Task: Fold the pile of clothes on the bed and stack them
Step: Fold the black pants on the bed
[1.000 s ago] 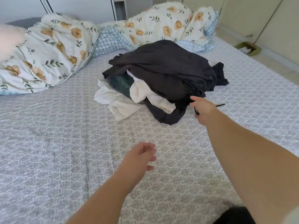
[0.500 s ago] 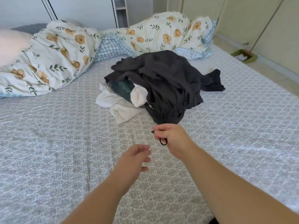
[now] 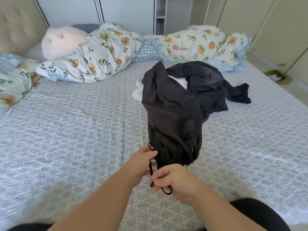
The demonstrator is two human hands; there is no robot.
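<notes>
Dark garment (image 3: 173,117) dragged nearer, touching both hands' fingers

No readable text, no labels, no brands, no numbers — nothing legible anywhere.

Soft, even daylight fills the room, bright without glare. Shadows are faint: a dim patch lies on the sheet (image 3: 83,130) just under the arms, and the folds of the black garment (image 3: 173,114) swallow detail into near-uniform dark. The wide lens bends straight lines at the edges, so the wardrobe (image 3: 266,22) at far right leans. Motion blur smears the far left, where the headboard (image 3: 18,27) and pink plush (image 3: 61,40) look soft. The near hands are fairly sharp.
</notes>
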